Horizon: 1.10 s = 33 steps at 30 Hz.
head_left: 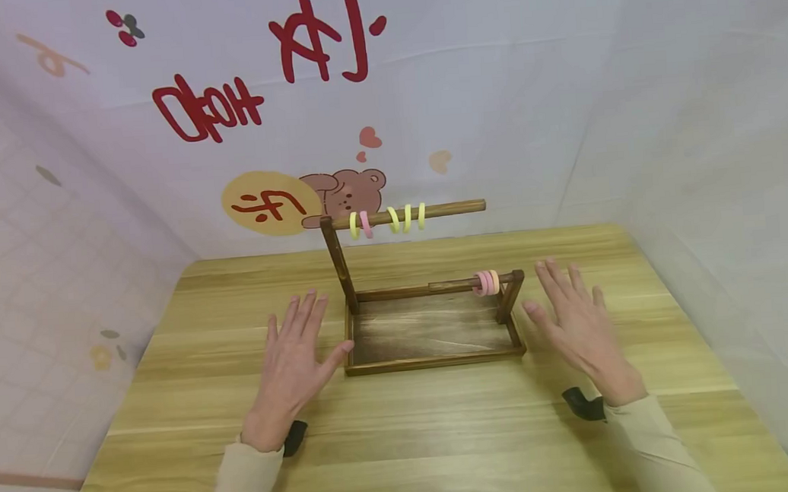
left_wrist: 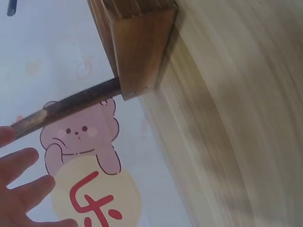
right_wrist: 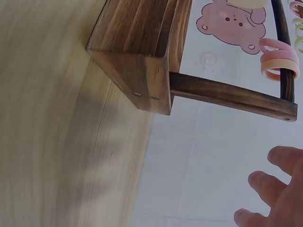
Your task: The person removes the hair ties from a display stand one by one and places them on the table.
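A dark wooden rack (head_left: 436, 362) with a tray base and two horizontal rods stands on the table. Several yellow rings (head_left: 407, 218) and one pink ring (head_left: 366, 225) hang on the upper rod (head_left: 456, 208). On the lower rod, pink rings (head_left: 483, 283) and a peach ring (right_wrist: 279, 66) sit together by the right post (right_wrist: 232, 97). My left hand (head_left: 292, 360) is beside the rack's left side, fingers spread, thumb near the tray's edge. To the right of the rack is my right hand (head_left: 578, 328), fingers extended and holding nothing.
The wooden table (head_left: 421, 442) meets a white cloth backdrop (head_left: 494, 102) with a printed bear (head_left: 352, 192) and red characters behind the rack. Similar cloth walls (head_left: 727, 200) rise on both sides. A black strap piece (head_left: 583, 404) shows at each wrist.
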Motion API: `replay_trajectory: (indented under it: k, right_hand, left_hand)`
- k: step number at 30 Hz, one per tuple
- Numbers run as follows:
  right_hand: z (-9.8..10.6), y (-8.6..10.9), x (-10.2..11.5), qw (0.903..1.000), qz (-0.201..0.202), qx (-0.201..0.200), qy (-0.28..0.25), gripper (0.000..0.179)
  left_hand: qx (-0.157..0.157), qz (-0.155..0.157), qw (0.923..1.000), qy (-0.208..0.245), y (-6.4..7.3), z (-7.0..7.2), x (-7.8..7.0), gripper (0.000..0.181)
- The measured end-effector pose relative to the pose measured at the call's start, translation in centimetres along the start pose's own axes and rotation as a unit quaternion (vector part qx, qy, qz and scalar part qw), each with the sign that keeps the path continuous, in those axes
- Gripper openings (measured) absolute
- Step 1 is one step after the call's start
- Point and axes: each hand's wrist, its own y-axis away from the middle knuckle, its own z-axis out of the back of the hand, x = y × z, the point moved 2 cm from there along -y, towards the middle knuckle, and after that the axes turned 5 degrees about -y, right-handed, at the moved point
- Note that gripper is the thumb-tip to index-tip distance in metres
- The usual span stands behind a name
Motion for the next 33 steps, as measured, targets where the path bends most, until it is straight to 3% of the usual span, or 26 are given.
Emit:
replay_trajectory:
  k: [8,17,24,33]
  right_hand:
    - [-0.3,-0.4,0.4,0.9989,0.012,-0.023,-0.038,0.068]
    - [-0.4,-1.1,0.9,0.9932,0.034,-0.05,-0.099,0.063]
    - [-0.6,-1.7,1.2,0.9888,0.012,-0.049,-0.14,0.062]
    - [-0.6,-2.1,1.6,0.9859,0.023,-0.073,-0.149,0.056]
  left_hand:
    - [-0.048,-0.035,0.998,0.021,-0.6,0.0,-1.5,0.093]
    - [-0.053,-0.061,0.9954,0.051,-1.4,-0.4,-3.4,0.084]
    - [-0.055,-0.087,0.9927,0.063,-2.2,-0.6,-4.7,0.075]
    - [-0.043,-0.11,0.9909,0.065,-3.2,-0.8,-6.5,0.068]
